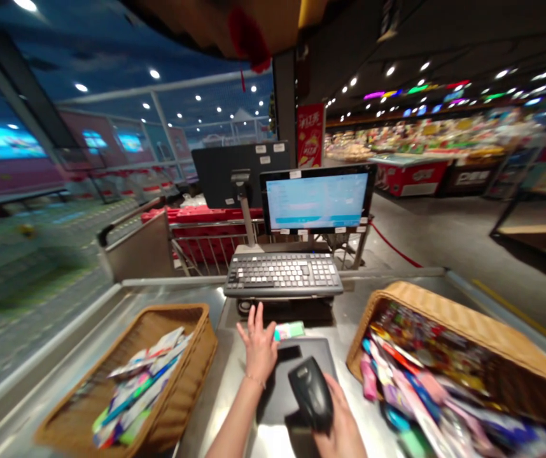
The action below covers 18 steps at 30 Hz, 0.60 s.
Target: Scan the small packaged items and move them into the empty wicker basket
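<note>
Black plastic handheld barcode scanner held in the right hand, the grip closed around its body, fingers partly hidden beneath it, nose tipped forward above the black scan pad, the landmark for all positions here. Left hand open at the pad's near-left corner, palm down, fingers spread and pointing away from the body, gripping nothing; forearm angled in from lower left, thin bracelet at the wrist. Small mint-green packet lies just past the pad's far edge, right beside the left hand; contact cannot be confirmed. Status of goods: left of the pad, a wicker basket holds a loose, shallow layer of slim printed packets; right of the pad, a second wicker basket is tilted and heaped with bright packets. Count handled so far cannot be told. Beyond the pad: black POS keyboard, then a monitor showing a pale blue screen. Further past the monitor: red baskets behind a metal railing to its left, a red rope to its right, and blurred store displays in the far right distance.
</note>
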{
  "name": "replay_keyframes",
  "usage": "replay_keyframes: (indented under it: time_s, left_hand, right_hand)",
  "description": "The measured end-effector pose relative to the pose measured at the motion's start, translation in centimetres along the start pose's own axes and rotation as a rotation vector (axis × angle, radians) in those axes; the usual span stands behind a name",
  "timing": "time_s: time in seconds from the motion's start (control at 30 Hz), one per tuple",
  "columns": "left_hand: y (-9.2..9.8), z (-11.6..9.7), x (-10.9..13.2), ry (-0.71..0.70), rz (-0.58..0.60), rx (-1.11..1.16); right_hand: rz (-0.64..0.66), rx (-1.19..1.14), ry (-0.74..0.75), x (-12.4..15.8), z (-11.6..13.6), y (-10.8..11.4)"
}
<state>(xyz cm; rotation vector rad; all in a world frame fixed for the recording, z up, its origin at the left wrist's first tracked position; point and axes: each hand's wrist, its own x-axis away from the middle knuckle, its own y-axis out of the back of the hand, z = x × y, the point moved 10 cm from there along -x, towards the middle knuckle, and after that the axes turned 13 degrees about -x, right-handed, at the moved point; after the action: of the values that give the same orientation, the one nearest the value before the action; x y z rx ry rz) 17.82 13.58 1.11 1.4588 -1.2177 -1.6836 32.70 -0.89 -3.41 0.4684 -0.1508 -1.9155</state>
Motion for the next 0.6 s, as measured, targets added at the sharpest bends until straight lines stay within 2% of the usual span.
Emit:
replay_keyframes:
  time_s: [0.6]
  left_hand:
    - [0.1, 1.5, 0.2, 0.047, 0.011, -0.012]
  right_hand:
    - [-0.011, -0.045, 0.019, 0.1, -0.6, -0.6]
